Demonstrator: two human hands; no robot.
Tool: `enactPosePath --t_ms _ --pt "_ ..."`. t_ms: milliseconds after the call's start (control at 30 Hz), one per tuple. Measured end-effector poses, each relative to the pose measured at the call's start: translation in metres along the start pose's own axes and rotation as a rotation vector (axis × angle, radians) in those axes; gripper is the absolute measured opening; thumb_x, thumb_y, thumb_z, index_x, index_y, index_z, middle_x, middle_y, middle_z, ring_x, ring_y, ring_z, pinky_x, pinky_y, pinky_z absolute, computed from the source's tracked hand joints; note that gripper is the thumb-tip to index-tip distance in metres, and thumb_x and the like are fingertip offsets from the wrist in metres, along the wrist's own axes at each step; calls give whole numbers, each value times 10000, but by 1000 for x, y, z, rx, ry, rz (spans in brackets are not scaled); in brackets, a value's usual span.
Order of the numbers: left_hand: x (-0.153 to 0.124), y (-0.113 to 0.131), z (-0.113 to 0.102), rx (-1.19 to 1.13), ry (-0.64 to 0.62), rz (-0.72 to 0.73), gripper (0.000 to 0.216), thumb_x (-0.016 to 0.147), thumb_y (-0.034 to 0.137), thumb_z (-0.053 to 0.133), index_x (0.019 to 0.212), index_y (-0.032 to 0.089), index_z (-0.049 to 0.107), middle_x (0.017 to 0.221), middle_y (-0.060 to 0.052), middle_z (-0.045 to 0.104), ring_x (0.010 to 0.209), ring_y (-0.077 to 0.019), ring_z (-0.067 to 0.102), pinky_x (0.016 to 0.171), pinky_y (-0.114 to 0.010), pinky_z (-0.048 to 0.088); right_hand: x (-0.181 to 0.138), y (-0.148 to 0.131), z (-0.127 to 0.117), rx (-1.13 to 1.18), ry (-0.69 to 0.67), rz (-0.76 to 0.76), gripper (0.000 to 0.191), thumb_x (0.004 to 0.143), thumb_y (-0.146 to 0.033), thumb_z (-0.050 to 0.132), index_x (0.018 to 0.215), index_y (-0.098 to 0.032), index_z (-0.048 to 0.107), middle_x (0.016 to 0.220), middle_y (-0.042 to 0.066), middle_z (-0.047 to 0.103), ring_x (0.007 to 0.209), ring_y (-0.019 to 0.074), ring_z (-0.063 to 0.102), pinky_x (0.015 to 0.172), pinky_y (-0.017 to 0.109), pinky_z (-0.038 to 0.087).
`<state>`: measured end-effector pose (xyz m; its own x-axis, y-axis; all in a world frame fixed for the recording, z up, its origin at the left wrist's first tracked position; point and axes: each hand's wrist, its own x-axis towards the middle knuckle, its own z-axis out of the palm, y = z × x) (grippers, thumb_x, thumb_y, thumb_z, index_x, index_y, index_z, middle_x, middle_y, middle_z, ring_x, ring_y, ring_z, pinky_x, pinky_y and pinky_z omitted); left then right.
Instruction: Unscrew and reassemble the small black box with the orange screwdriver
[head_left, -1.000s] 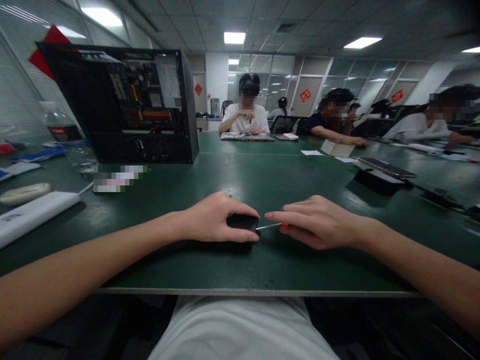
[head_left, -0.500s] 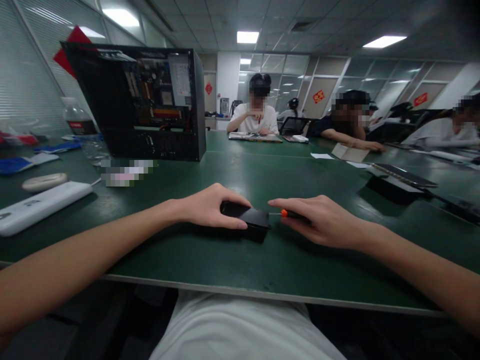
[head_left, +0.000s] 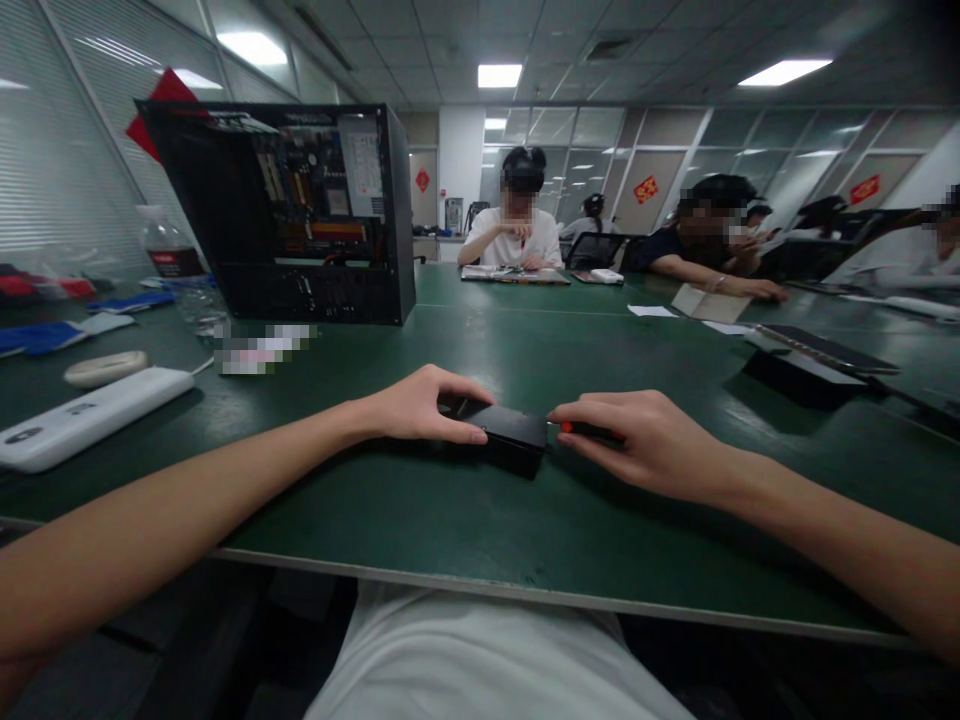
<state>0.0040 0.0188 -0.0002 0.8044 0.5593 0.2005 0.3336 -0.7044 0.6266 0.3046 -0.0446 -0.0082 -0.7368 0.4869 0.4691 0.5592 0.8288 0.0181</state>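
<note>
A small black rectangular box (head_left: 516, 432) rests on the green table in front of me. My left hand (head_left: 431, 405) grips its left part, with the thumb along the near side and fingers over the far side. From the right, my right hand (head_left: 637, 435) is closed around a screwdriver (head_left: 568, 427) with an orange-and-black handle. Its thin shaft points left at the right end of the box. Fingers hide most of the handle, and I cannot tell whether the tip sits inside the box.
An open black computer case (head_left: 322, 215) stands at the back left beside a plastic bottle (head_left: 180, 270). A white power strip (head_left: 97, 415) lies at left. A dark flat device (head_left: 825, 350) is at right. Across the table (head_left: 465, 540) sits a person (head_left: 517, 235) in white.
The index finger of my right hand has bent in toward the screwdriver, and its shaft is closer to the box's end. My left hand still grips the box, which appears slightly turned.
</note>
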Motion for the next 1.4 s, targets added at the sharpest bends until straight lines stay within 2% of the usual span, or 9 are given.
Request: enactPosePath --t_ms 300,467,700,1100,1300,1400 --pt "-1 -1 11 -3 80 -25 594 768 505 823 1203 107 750 1007 -88 769 877 -213 672 750 -282 485 1 5 5 19 -3 25 220 1009 -249 510 1131 -152 665 888 65 684 735 131 633 660 231 465" --pt "-1 0 13 -28 86 -51 568 774 479 811 1206 115 752 995 -79 770 872 -218 674 741 -282 484 0 12 1 41 -48 -29 284 1015 -240 490 1215 -148 668 905 69 698 724 119 633 643 214 444" --pt "-2 2 15 -37 103 -38 521 837 489 763 1220 136 739 1036 -71 769 873 -208 682 741 -275 491 -2 19 -6 65 -156 3 387 1024 -261 482 1368 -182 640 900 60 706 706 115 626 638 216 413" --pt "0 4 16 -113 67 17 447 868 433 747 1215 152 729 1096 -58 758 967 -215 685 831 -279 503 -1 22 -20 176 -313 31 455 1041 -286 447 1462 -171 578 872 69 715 718 116 613 678 212 411" --pt "0 5 16 -115 43 40 421 887 405 730 1218 144 716 1101 -60 745 981 -212 673 851 -280 492 1 14 -29 199 -374 105 470 1011 -267 448 1455 -209 591 1014 76 767 792 138 662 739 231 458" --pt "0 5 16 -95 32 52 423 899 405 716 1235 148 699 1107 -62 735 973 -210 665 841 -282 485 0 13 -30 179 -384 130 472 990 -266 470 1439 -217 606 975 59 773 771 139 655 716 230 461"
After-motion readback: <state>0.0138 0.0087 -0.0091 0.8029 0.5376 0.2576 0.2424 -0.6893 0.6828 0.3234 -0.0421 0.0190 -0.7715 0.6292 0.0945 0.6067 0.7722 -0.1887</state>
